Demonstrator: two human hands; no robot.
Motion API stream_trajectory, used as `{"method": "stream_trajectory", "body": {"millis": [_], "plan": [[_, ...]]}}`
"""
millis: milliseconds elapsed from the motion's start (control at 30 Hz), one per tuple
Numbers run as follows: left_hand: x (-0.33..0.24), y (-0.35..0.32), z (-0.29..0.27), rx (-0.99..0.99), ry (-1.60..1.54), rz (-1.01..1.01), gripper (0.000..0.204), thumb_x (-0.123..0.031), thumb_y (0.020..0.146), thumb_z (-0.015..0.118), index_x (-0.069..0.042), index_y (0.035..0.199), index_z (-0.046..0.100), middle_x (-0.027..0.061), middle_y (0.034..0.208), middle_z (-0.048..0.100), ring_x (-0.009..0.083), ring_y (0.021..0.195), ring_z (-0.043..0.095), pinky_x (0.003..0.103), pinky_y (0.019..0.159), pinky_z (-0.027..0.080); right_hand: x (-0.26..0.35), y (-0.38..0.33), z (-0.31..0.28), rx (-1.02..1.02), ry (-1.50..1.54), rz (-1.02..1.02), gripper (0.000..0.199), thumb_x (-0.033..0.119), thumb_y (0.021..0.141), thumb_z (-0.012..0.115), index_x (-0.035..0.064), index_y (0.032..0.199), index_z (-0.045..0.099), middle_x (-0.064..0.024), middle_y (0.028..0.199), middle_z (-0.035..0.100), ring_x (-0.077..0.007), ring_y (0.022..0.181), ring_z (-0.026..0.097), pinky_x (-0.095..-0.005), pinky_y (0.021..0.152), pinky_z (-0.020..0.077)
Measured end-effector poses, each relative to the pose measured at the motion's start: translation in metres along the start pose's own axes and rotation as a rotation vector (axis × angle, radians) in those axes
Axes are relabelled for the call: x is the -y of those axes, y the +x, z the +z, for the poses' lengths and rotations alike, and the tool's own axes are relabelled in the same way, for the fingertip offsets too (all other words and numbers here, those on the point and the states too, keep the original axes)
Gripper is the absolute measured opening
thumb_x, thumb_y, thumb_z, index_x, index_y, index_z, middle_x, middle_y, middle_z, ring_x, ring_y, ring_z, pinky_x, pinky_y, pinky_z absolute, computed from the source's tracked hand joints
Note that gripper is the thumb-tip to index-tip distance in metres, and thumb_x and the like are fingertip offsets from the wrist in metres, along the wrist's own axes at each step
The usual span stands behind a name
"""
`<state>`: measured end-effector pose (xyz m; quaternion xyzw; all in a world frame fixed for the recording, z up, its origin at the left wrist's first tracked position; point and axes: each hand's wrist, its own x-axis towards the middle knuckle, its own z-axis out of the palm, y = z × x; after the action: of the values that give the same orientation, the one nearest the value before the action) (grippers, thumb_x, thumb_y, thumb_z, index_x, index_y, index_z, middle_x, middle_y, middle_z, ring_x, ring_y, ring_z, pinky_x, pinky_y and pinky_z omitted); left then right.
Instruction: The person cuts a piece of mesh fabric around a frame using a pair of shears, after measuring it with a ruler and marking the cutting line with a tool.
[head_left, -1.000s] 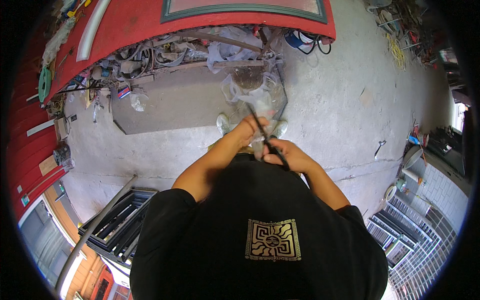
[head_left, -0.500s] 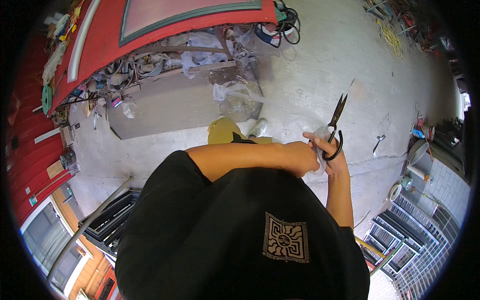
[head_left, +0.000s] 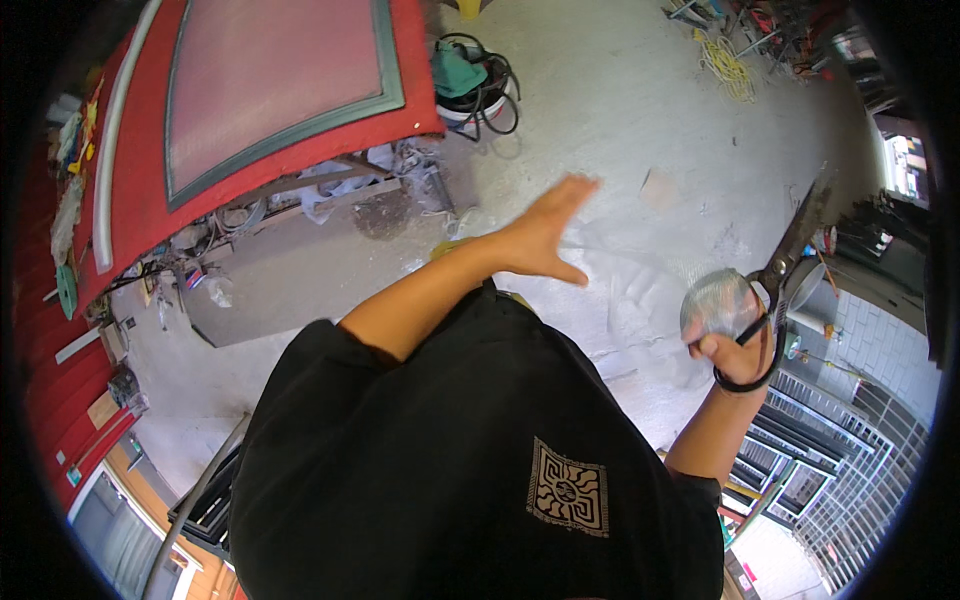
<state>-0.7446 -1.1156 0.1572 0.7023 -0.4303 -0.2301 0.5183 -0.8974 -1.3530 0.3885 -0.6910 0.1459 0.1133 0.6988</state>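
Scissors sit in the right hand at about three o'clock, blades closed and pointing up toward one o'clock, with fingers curled through the black loop handle. The same hand also pinches a crumpled wad of clear plastic against the handle, just at nine o'clock of the blades. The left hand holds nothing: it is stretched out flat near the centre, fingers pressed together and thumb apart, pointing toward one o'clock over the concrete floor. A red panel lies at eleven o'clock, a coil of cable at twelve. The cutting looks paused, the offcut gathered up. Any further move would call for freeing the right hand of the plastic before the blades can open.
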Motion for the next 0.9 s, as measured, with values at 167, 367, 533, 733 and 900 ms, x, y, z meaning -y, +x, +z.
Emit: {"method": "stream_trajectory", "body": {"millis": [167,367,533,733,900], "plan": [[-0.008,0.105,0.036,0.696,-0.235,-0.133,0.098,-0.029,0.087,0.089,-0.004,0.166,0.037,0.0245,0.158,0.052,0.0372,0.133,0.060,0.049,0.117,0.046,0.062,0.039,-0.033,0.008,0.052,-0.150,0.049,0.016,0.081,0.092,0.0013,0.104,0.051,-0.0181,0.081,0.073,-0.0182,0.058,0.063,-0.0292,0.054,0.0499],[0.102,0.118,0.068,0.809,-0.313,-0.171,0.045,-0.026,0.100,0.076,-0.009,0.140,0.067,0.0136,0.129,0.071,0.0229,0.116,0.068,0.039,0.100,0.054,0.075,0.037,-0.173,-0.322,-0.110,-0.277,0.067,0.026,0.085,0.090,-0.0047,0.130,0.051,-0.0104,0.083,0.065,-0.0158,0.058,0.059,-0.0283,0.049,0.0458],[0.152,0.174,0.060,0.565,-0.050,-0.502,0.047,-0.032,0.096,0.081,-0.006,0.133,0.068,0.0157,0.129,0.070,0.0297,0.121,0.066,0.042,0.103,0.052,0.074,0.067,-0.320,-0.369,-0.155,-0.408,0.082,0.023,0.085,0.089,-0.0069,0.149,0.046,-0.0126,0.089,0.066,-0.0162,0.061,0.059,-0.0282,0.052,0.0476],[0.085,0.355,0.042,-0.097,-0.226,-0.216,0.117,-0.040,0.080,0.092,-0.005,0.170,0.024,0.0297,0.172,0.026,0.0447,0.160,0.025,0.047,0.131,0.027,0.124,0.180,-0.412,0.031,-0.135,-0.378,0.070,0.022,0.088,0.085,-0.0080,0.142,0.051,-0.0127,0.095,0.068,-0.0168,0.069,0.061,-0.0296,0.059,0.0478],[0.031,0.496,-0.006,0.284,-0.503,-0.010,0.100,-0.035,0.089,0.087,-0.004,0.168,0.033,0.0183,0.165,0.048,0.0288,0.152,0.040,0.040,0.127,0.031,0.184,0.326,-0.412,0.208,-0.069,-0.457,0.056,0.025,0.095,0.077,-0.0066,0.138,0.058,-0.0136,0.106,0.069,-0.0195,0.090,0.063,-0.0343,0.078,0.0498]]}}
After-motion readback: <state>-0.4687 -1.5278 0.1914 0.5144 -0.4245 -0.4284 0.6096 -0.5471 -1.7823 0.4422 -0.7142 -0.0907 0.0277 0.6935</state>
